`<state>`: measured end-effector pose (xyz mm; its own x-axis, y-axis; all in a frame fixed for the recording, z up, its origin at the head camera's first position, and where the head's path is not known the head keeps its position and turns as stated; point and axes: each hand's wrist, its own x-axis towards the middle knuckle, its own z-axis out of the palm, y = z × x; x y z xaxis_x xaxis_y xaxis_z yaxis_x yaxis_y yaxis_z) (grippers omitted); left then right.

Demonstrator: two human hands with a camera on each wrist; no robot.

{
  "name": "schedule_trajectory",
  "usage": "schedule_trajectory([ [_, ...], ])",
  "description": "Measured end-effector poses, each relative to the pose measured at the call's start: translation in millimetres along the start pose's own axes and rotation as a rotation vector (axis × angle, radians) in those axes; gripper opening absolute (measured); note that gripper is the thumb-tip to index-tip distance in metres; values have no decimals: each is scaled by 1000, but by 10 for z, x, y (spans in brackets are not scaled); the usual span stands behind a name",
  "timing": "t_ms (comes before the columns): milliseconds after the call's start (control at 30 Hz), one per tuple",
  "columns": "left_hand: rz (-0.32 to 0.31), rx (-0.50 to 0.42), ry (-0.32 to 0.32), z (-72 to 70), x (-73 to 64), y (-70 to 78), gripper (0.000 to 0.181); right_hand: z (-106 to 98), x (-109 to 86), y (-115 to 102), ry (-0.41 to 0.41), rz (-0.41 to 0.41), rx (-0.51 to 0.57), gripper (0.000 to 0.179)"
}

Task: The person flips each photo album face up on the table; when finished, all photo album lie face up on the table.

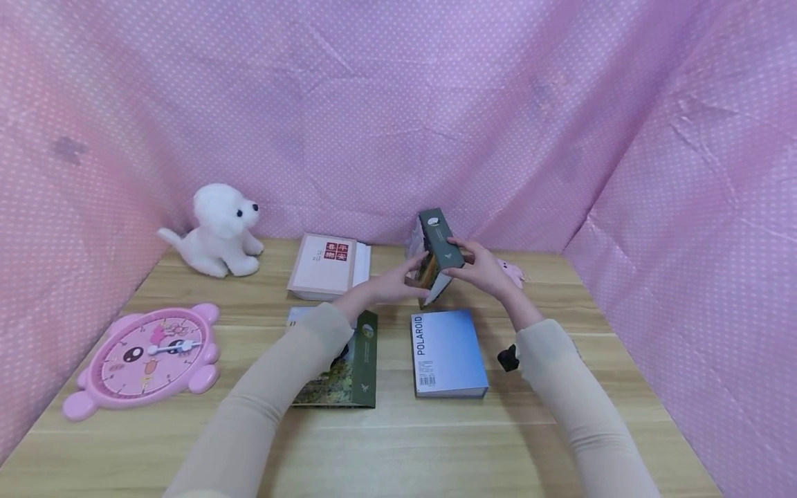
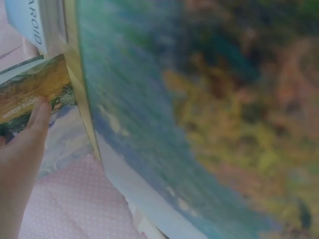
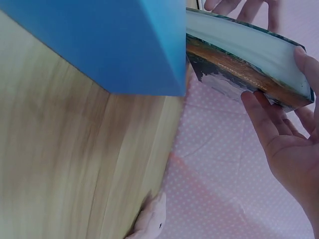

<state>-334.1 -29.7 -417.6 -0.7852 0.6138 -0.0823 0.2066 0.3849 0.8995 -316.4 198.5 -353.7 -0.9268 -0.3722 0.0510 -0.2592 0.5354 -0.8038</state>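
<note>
A photo album (image 1: 439, 235) with a dark green spine and a painted landscape cover stands tilted at the back of the table. My right hand (image 1: 487, 271) grips it from the right; the right wrist view has the thumb on its page edge and the fingers (image 3: 261, 117) under its cover. From the left, my left hand (image 1: 394, 283) reaches to the cover. In the left wrist view its extended fingers (image 2: 40, 117) lie against the printed album front. Nearest in front is a blue book-like item (image 1: 450, 353) marked POLAROID.
Another green-spined album (image 1: 367, 360) lies left of centre, partly behind my left sleeve. Behind it is a pale book-shaped box (image 1: 324, 266) with red characters. A pink toy clock (image 1: 149, 356) and a white plush dog (image 1: 224, 228) are at left. A small pink toy (image 1: 512, 272) lies back right.
</note>
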Motion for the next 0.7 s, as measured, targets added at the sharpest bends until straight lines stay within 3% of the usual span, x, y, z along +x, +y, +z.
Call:
schedule_trajectory([
  [300,76,-55,94,-116,16,57,86,55,137,183,13,-58,1,69],
  [467,63,-65,148,-203,-18,106,80,100,172,148,-10,-101,45,71],
  [700,45,-62,174,-281,-43,105,77,189,205,126,-25,-129,68,76],
])
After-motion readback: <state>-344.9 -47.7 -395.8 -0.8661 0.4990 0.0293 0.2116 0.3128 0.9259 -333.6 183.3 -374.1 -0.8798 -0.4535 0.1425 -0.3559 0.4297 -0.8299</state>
